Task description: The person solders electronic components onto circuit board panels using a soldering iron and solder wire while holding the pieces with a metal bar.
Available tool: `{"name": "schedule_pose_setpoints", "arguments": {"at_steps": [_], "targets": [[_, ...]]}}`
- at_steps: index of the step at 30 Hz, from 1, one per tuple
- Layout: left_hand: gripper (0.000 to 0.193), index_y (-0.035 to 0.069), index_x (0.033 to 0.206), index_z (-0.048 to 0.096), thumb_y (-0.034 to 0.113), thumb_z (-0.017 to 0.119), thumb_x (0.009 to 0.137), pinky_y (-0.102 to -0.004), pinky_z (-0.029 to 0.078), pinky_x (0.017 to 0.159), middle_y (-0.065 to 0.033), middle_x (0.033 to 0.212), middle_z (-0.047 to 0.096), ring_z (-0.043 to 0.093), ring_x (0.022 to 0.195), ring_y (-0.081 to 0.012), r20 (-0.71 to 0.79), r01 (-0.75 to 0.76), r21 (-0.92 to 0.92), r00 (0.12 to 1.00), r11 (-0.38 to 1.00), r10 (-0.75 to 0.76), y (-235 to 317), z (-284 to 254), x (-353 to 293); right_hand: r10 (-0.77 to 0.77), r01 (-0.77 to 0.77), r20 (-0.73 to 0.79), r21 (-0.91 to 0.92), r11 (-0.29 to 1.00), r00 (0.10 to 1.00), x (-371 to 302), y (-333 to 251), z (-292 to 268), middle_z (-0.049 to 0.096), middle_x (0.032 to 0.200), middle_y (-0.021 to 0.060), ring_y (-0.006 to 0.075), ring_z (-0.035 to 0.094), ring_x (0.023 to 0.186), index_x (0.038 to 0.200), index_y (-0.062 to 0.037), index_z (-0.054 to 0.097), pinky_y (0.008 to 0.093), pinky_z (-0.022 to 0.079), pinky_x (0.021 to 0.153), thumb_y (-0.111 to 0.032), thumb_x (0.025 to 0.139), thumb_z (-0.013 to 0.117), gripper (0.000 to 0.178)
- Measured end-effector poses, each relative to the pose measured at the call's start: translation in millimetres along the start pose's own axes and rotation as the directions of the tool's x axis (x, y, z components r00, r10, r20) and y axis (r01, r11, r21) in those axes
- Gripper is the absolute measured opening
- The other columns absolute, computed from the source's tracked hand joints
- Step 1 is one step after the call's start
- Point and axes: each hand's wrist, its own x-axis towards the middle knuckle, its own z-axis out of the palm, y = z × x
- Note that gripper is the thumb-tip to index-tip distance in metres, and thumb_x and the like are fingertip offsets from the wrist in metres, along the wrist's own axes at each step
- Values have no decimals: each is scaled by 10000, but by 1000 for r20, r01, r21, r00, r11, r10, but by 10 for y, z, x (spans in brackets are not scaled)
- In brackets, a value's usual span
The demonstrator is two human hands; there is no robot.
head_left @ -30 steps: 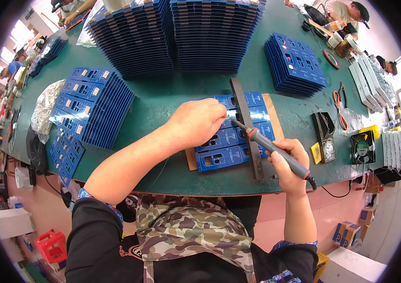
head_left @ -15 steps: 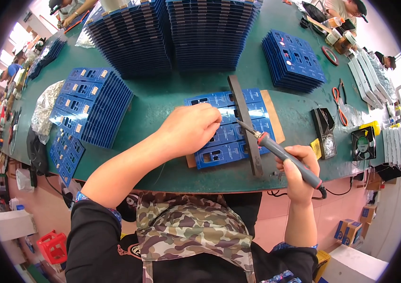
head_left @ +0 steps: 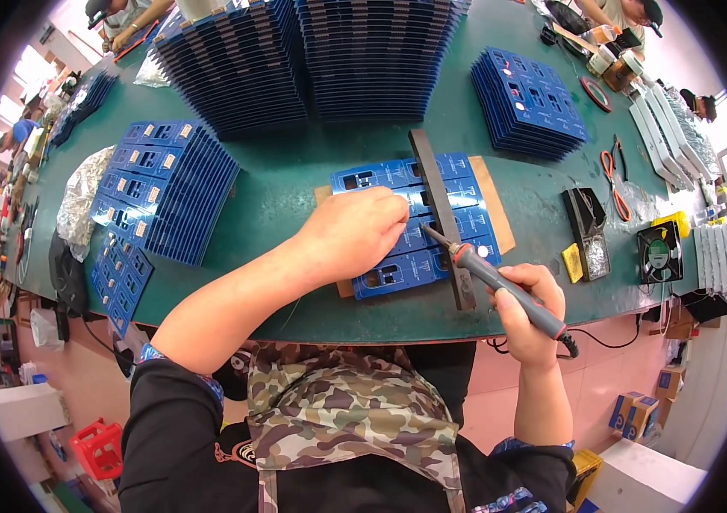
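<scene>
A blue circuit board panel with cut-out windows lies on a brown board in front of me. Across it runs a dark flat bar. My right hand grips a grey and red soldering iron, whose tip points left over the bar and down at the panel's middle. My left hand is over the panel's left half, its fingers curled and pinched close to the iron's tip. Whatever those fingers pinch is too small or too hidden to make out.
Tall stacks of blue panels stand at the back, with more stacks at left and right. On the right are a black soldering stand, a yellow sponge, pliers and a small fan. Other people work farther off.
The soldering iron's tip has moved slightly left and down on the panel, with my right hand following. My left hand has shifted a little to the right, still pinched.
</scene>
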Motion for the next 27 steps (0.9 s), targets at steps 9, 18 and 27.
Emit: {"name": "schedule_pose_setpoints", "arguments": {"at_steps": [9, 18, 27], "targets": [[123, 55, 917, 610, 174, 577, 925, -421, 513, 778, -115, 918, 628, 628, 904, -323, 51, 2, 5, 999, 1000, -2, 8, 83, 34, 4, -5, 35, 13, 1000, 999, -28, 2, -20, 674, 804, 129, 166, 627, 657, 938, 44, 619, 283, 498, 623, -38, 778, 677, 189], [128, 45, 900, 602, 168, 575, 917, -431, 513, 763, -120, 898, 625, 627, 889, -328, 41, -41, 23, 998, 999, 40, 41, 142, 47, -23, 23, 36, -7, 1000, 999, -61, -3, -38, 667, 789, 127, 172, 620, 640, 928, 39, 621, 285, 496, 610, -39, 765, 672, 188], [120, 34, 863, 588, 140, 551, 904, -448, 535, 714, -130, 878, 619, 642, 846, -336, 43, -95, 96, 995, 991, 91, 111, 183, 68, -8, 8, 27, 2, 1000, 1000, -126, -20, -80, 668, 787, 129, 179, 617, 637, 922, 34, 624, 288, 491, 604, -48, 758, 678, 192]]}}
